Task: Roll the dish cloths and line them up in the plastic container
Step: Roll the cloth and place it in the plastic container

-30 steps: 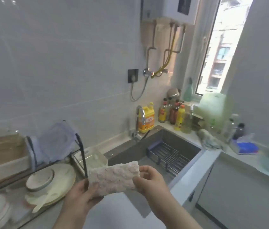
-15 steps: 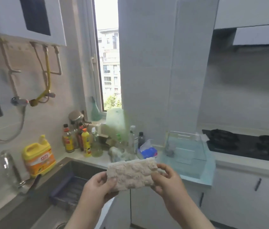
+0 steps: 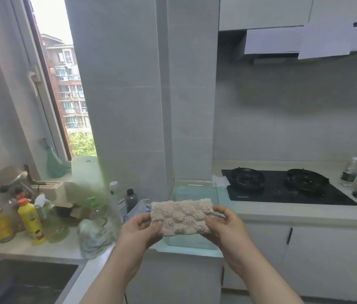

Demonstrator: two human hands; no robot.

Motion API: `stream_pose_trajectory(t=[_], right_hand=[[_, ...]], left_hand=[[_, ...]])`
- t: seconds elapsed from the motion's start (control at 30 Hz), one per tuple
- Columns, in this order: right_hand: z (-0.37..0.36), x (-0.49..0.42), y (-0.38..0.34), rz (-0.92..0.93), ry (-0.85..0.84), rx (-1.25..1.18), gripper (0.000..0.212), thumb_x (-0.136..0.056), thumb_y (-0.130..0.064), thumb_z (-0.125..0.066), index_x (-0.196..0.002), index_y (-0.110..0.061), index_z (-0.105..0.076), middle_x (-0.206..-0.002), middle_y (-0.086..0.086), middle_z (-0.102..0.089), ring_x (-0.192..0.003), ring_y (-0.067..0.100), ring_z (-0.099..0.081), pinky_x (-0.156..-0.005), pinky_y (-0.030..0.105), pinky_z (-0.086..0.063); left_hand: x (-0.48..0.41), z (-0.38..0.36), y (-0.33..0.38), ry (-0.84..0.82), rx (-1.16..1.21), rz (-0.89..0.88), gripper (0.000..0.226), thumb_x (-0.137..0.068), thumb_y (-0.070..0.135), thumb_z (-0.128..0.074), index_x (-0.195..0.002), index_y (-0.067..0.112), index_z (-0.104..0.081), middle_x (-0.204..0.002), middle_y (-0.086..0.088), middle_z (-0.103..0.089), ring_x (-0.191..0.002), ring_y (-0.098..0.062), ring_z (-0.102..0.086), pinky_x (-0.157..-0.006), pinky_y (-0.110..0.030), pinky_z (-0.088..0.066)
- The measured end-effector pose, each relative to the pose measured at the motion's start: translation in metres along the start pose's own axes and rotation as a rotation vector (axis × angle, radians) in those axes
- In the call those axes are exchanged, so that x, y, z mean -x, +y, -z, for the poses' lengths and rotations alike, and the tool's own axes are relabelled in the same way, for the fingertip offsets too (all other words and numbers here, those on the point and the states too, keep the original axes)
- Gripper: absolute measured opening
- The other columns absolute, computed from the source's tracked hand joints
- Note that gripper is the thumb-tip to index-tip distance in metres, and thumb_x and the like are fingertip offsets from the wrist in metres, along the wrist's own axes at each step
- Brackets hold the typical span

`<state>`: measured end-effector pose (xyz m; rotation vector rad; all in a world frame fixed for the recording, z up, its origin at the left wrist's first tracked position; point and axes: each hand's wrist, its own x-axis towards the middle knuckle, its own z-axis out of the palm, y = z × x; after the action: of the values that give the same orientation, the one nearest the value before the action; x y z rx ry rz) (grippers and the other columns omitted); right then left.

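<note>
A person's left hand [image 3: 141, 232] and right hand [image 3: 224, 224] hold a beige dish cloth [image 3: 182, 217] stretched flat between them, in the air above the near part of a clear plastic container [image 3: 195, 187] that stands on the white counter [image 3: 283, 213], just left of a black gas hob [image 3: 283, 187]. Each hand is closed on a short end of the cloth, thumb on the near face and the other fingers hidden behind it. The cloth is not yet rolled, and the container appears to hold nothing, though its clear walls make that hard to judge.

The cloth looks thick, nubbly and soft; it keeps its shape only because both ends are pinched. It is probably light and not fragile, and its rough pile should resist slipping. It would likely sag or fold if either end were let go. For rolling, the short edges seem the best places to take hold: one end turned over tightly by fingertips while the other is kept taut. A loose roll of such springy fabric may unwind once released, so it may need a container wall to lean on.

Far left, bottles [image 3: 29, 220] crowd the counter beside the sink [image 3: 19, 279], well apart from the cloth.
</note>
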<state>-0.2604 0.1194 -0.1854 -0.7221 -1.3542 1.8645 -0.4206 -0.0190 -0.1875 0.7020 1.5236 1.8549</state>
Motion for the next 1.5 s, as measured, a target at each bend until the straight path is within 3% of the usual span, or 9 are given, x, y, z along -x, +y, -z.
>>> stream_pose_trajectory(t=[0.4, 0.57, 0.67, 0.83, 0.97, 1.1, 1.23, 1.37, 1.5], right_hand=[[0.001, -0.217, 0.039, -0.192, 0.222, -0.307, 0.019, -0.095, -0.005, -0.054, -0.104, 0.007, -0.065, -0.098, 0.017, -0.073, -0.095, 0.023, -0.069, -0.086, 0.032, -0.052], [-0.009, -0.299, 0.067, -0.378, 0.273, -0.4, 0.037, -0.101, -0.034, -0.044, -0.114, -0.003, -0.059, -0.104, 0.021, -0.071, -0.098, 0.036, -0.068, -0.083, 0.05, -0.056], [0.0, -0.335, 0.078, -0.427, 0.27, -0.441, 0.031, -0.101, -0.024, -0.045, -0.116, 0.0, -0.058, -0.106, 0.023, -0.07, -0.099, 0.038, -0.067, -0.077, 0.046, -0.057], [0.023, -0.391, 0.111, -0.458, 0.371, -0.296, 0.025, -0.095, 0.001, -0.041, -0.11, -0.002, -0.061, -0.099, 0.02, -0.07, -0.082, 0.033, -0.067, -0.062, 0.037, -0.058], [0.033, -0.429, 0.143, -0.57, 0.437, -0.168, 0.011, -0.091, -0.012, -0.056, -0.087, -0.008, -0.066, -0.069, 0.011, -0.071, -0.064, 0.027, -0.064, -0.057, 0.029, -0.052], [0.041, -0.467, 0.186, -0.736, 0.559, -0.149, 0.028, -0.095, -0.007, -0.042, -0.08, 0.004, -0.063, -0.045, 0.012, -0.063, -0.062, 0.028, -0.059, -0.05, 0.029, -0.05], [0.05, -0.501, 0.238, -0.754, 0.5, 0.047, 0.024, -0.085, -0.012, -0.052, -0.094, 0.004, -0.066, -0.074, 0.02, -0.069, -0.072, 0.033, -0.065, -0.067, 0.042, -0.057], [0.034, -0.506, 0.24, -0.698, 0.425, 0.366, 0.021, -0.089, -0.005, -0.047, -0.073, -0.007, -0.06, -0.077, 0.012, -0.064, -0.08, 0.031, -0.063, -0.079, 0.036, -0.052], [0.014, -0.512, 0.252, -0.566, 0.404, 0.563, 0.015, -0.086, -0.009, -0.048, -0.088, -0.006, -0.062, -0.09, 0.011, -0.068, -0.084, 0.03, -0.063, -0.078, 0.036, -0.052]], left_hand=[[-0.215, -0.03, -0.061, -0.074, 0.013, 0.124, 0.035, -0.079, -0.008, -0.067, -0.11, 0.009, -0.063, -0.103, -0.008, -0.074, -0.095, -0.026, -0.07, -0.08, -0.039, -0.056], [-0.29, -0.042, -0.091, 0.053, -0.026, 0.145, 0.033, -0.08, -0.016, -0.062, -0.095, 0.013, -0.064, -0.078, 0.004, -0.075, -0.069, -0.007, -0.07, -0.069, -0.034, -0.055], [-0.324, -0.045, -0.106, 0.079, -0.143, 0.162, 0.032, -0.077, -0.016, -0.065, -0.088, 0.015, -0.062, -0.074, 0.004, -0.073, -0.06, -0.002, -0.067, -0.058, -0.025, -0.053], [-0.354, -0.056, -0.116, -0.078, -0.415, 0.141, 0.033, -0.075, -0.012, -0.069, -0.078, 0.02, -0.06, -0.062, 0.01, -0.069, -0.058, 0.008, -0.062, -0.055, -0.01, -0.048], [-0.364, -0.046, -0.131, -0.096, -0.828, 0.035, 0.006, -0.072, 0.034, -0.062, -0.075, 0.03, -0.059, -0.073, 0.008, -0.059, -0.078, -0.003, -0.058, -0.077, -0.016, -0.041], [-0.375, -0.015, -0.176, 0.13, -1.027, 0.09, 0.056, -0.058, 0.054, -0.049, -0.101, 0.024, -0.069, -0.102, -0.004, -0.067, -0.092, -0.026, -0.067, -0.089, -0.039, -0.052], [-0.379, -0.01, -0.186, 0.058, -0.725, 0.098, 0.053, -0.076, 0.045, -0.058, -0.109, 0.076, -0.03, -0.104, 0.028, -0.055, -0.099, -0.005, -0.057, -0.089, -0.018, -0.043], [-0.386, 0.005, -0.187, -0.22, -0.583, 0.23, 0.046, -0.095, 0.042, -0.042, -0.135, 0.03, -0.023, -0.118, 0.0, -0.034, -0.138, -0.026, -0.031, -0.108, -0.027, -0.027], [-0.388, 0.001, -0.198, -0.126, -0.866, 0.131, 0.055, -0.074, 0.082, -0.04, -0.123, 0.059, -0.031, -0.115, 0.02, -0.037, -0.121, -0.002, -0.04, -0.086, 0.004, -0.028]])
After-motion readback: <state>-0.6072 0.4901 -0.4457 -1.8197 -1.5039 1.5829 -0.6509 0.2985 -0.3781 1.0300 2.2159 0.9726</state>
